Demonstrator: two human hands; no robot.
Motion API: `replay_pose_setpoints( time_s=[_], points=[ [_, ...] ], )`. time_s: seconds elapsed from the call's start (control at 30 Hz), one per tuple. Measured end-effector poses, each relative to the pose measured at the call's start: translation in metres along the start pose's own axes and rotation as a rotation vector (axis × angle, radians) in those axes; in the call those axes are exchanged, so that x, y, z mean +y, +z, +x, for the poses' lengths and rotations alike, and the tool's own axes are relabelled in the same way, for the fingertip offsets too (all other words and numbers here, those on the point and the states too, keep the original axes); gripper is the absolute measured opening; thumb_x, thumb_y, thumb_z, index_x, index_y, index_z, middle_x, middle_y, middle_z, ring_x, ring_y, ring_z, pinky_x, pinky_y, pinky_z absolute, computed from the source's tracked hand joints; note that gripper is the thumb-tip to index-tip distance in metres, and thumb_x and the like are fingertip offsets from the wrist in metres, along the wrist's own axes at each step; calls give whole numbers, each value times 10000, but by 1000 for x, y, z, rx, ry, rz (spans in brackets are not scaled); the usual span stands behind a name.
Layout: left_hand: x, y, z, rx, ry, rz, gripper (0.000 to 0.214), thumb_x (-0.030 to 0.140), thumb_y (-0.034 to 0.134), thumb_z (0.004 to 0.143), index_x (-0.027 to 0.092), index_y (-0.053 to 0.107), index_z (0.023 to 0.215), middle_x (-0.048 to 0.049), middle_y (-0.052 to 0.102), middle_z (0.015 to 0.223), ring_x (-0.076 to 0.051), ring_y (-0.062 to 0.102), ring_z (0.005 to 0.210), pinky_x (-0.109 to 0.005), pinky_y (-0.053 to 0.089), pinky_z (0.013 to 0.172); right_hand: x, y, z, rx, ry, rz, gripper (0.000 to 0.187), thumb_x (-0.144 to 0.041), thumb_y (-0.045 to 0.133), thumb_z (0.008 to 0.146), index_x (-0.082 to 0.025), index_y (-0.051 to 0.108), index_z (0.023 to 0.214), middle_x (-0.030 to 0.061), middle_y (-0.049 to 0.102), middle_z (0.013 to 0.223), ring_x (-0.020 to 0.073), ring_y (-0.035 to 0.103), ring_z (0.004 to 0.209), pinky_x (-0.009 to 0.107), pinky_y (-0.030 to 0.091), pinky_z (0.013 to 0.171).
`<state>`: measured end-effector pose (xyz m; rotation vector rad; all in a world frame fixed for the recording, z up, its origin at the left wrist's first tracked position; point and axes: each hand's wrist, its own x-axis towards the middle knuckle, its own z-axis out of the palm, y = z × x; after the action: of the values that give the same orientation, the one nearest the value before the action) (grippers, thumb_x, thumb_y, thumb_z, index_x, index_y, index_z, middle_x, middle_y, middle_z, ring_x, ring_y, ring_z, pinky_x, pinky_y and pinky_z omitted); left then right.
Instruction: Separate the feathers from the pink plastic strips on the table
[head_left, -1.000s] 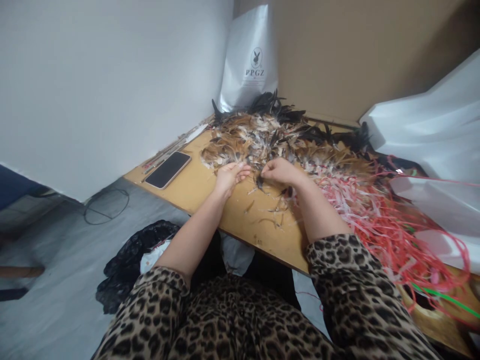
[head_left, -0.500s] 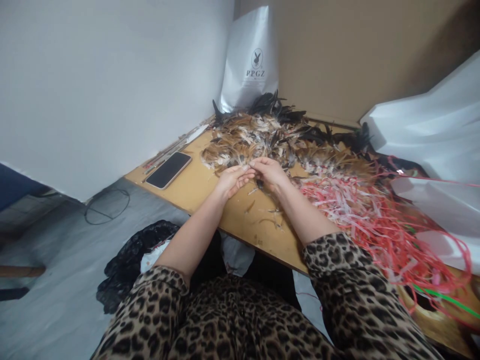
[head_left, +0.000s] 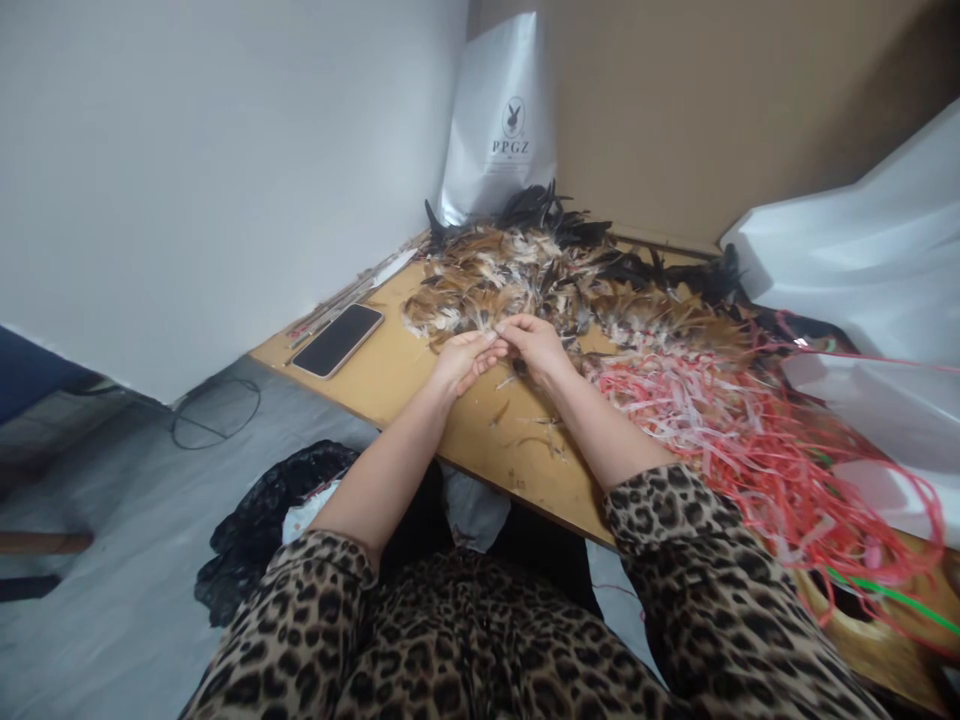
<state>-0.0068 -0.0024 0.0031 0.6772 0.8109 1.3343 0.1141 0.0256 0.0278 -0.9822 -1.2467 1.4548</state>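
My left hand [head_left: 470, 362] and my right hand [head_left: 531, 343] meet at the fingertips over the wooden table, just in front of a heap of brown, white and black feathers [head_left: 510, 255]. Both are closed, thumb against fingers, in a pinch. Whatever sits between the fingertips is too small to make out against the feathers behind. A few loose feather bits [head_left: 501, 412] lie on the wood below my right wrist.
A phone [head_left: 339, 340] lies on the wooden table [head_left: 405, 385] at left. Pink and white ribbon strips [head_left: 757, 440] tangle at right, beside a white bag [head_left: 862, 250]. A printed silver bag [head_left: 502, 120] stands behind the feathers. A black plastic bag [head_left: 255, 530] is on the floor.
My right hand has shifted very slightly to the left. Both hands stay pinched together in nearly the same place.
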Motion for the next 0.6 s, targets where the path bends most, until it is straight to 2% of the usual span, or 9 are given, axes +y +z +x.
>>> replay_pose_setpoints(
  time_s=[0.07, 0.13, 0.23, 0.33, 0.4, 0.5, 0.6],
  points=[
    [-1, -2, 1, 5, 19, 18, 84, 144, 611, 756, 70, 646, 773, -61, 680, 680, -68, 626, 568, -127, 459, 509, -7, -8, 2, -53, 5, -96, 277, -351, 720, 539, -147, 617, 697, -24, 588, 557, 86, 506, 510, 234, 424, 540],
    [-1, -3, 2, 30, 35, 20, 91, 158, 621, 751, 74, 644, 775, -59, 680, 688, -66, 625, 569, -126, 456, 508, -17, -20, 3, -146, -55, -297, 252, -346, 692, 579, -141, 645, 720, -16, 600, 565, 80, 490, 508, 233, 413, 551],
    [0, -4, 3, 69, 48, 3, 77, 152, 619, 751, 81, 635, 773, -55, 677, 686, -65, 623, 570, -130, 451, 507, -32, -36, 1, -357, -165, -664, 156, -293, 660, 606, -147, 669, 661, -4, 637, 617, 90, 519, 554, 226, 410, 584],
    [1, -3, 2, 85, 48, -6, 73, 151, 618, 751, 83, 630, 775, -56, 675, 693, -64, 621, 576, -133, 446, 515, -42, -37, -7, -575, -112, -959, 95, -231, 659, 595, -175, 682, 668, -20, 629, 590, 90, 512, 528, 214, 379, 538],
    [2, -2, 2, 101, 40, -7, 77, 153, 620, 749, 83, 629, 782, -55, 674, 694, -61, 617, 575, -134, 444, 522, -42, -30, -13, -626, -135, -1111, 121, -206, 676, 573, -200, 684, 694, -31, 622, 592, 85, 491, 511, 213, 342, 511],
    [2, -2, 1, 112, 30, -10, 86, 157, 628, 743, 83, 630, 786, -55, 674, 697, -59, 614, 574, -134, 442, 529, -34, -17, -18, -635, -229, -1288, 143, -179, 669, 562, -226, 682, 696, -30, 625, 622, 88, 475, 524, 221, 303, 508],
    [2, -2, 1, 112, 29, -3, 93, 165, 638, 736, 83, 632, 780, -56, 674, 698, -56, 612, 574, -129, 440, 531, -24, -9, -19, -645, -261, -1368, 109, -137, 617, 579, -213, 669, 638, -15, 623, 610, 91, 467, 528, 226, 293, 511]
  ],
)
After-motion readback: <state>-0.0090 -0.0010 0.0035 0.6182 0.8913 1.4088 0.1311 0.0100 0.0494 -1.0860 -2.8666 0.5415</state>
